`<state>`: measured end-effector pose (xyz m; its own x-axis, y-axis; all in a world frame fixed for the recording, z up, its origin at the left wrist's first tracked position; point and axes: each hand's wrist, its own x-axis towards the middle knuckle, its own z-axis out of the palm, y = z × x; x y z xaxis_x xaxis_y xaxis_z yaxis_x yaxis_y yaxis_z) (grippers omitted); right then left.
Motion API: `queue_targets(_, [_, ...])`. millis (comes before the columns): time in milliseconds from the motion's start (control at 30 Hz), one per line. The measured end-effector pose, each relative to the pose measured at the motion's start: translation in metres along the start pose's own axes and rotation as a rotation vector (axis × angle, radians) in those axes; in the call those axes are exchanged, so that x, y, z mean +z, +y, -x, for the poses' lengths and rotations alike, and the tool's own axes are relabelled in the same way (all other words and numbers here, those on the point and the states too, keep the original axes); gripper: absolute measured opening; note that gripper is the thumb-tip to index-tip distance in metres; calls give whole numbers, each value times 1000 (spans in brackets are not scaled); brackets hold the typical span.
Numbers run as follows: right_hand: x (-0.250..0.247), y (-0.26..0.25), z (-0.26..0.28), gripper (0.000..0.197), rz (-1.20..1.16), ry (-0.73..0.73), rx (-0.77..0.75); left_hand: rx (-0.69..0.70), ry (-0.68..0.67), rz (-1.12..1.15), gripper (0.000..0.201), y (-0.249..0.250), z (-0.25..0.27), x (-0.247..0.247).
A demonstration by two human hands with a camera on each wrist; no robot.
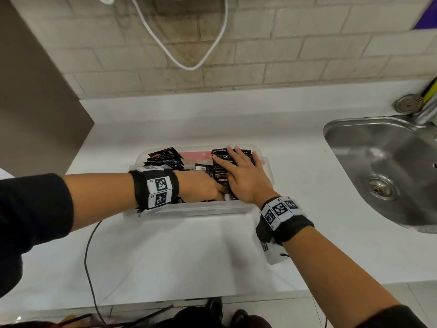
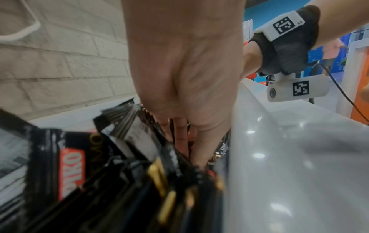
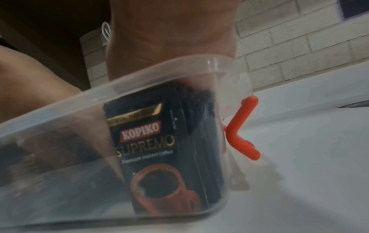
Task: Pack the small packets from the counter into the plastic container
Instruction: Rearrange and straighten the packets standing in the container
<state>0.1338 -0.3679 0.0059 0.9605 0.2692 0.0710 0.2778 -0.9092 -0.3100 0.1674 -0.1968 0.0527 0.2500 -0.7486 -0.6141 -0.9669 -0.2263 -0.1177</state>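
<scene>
Nearby: sink point(image 1: 387, 166) right of container point(image 1: 189, 210) | cable point(image 1: 88, 254) in front, apparently loose

Your dark sleeves point(image 1: 33, 209) sit pushed up both forearms. Behind each of your hands, a black wristband point(image 1: 287, 229) carries white blocks printed with square black-and-white tags point(image 1: 161, 184); a thin black cable point(image 2: 339, 88) trails from one.

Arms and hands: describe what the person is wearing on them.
Both forearms are bare below dark pushed-up sleeves. Each wrist carries a black fabric band with white blocks printed with black square-code markers. A thin black cable trails from the left band. Left hand and right hand are ungloved.
</scene>
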Motion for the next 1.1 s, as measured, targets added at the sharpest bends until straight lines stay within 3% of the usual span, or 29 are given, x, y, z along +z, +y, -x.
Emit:
queue_targets(200, [4,3,-2,60,18,-6,-9,-126,25,55,38,-6,19,-13])
queue_targets(333, [5,3,-1,60,15,-2,-15,-256,193,311,20,-15,28,-11])
queue_targets(467, [4,1,-1,58,3,-1,-20,-402,388,495,31,-11,23,-6])
queue_targets(600, [1,2,1,52,-25,-2,-33,-501,490,636,31,-3,10,-5])
queue_targets(867, [-2,0,3,66,-193,41,-30,-553,611,774,36,13,-7,1])
queue_targets(1100, [1,1,1,78,-76,11,-59,-490,588,1177,61,13,2,8])
